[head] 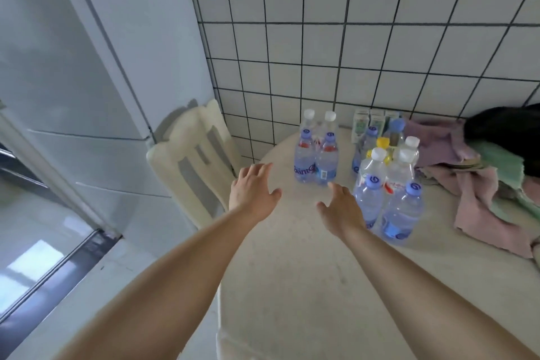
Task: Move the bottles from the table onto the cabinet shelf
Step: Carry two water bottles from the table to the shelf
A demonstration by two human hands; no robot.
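Several clear plastic water bottles stand upright on a round white table (292,286). One small cluster (317,159) with blue and white caps stands at the far side. A larger cluster (388,190), with blue, white and one yellow cap, stands to its right. My left hand (252,191) hovers open over the table's left edge, short of the small cluster. My right hand (340,209) is open too, just left of the larger cluster, its fingertips close to the nearest bottle. Neither hand holds anything.
A white plastic chair (194,161) stands at the table's left, against a tall white cabinet (96,67). Pink and green cloths (491,184) and a dark item (502,131) lie on the table's right. Small cartons (369,121) stand by the tiled wall.
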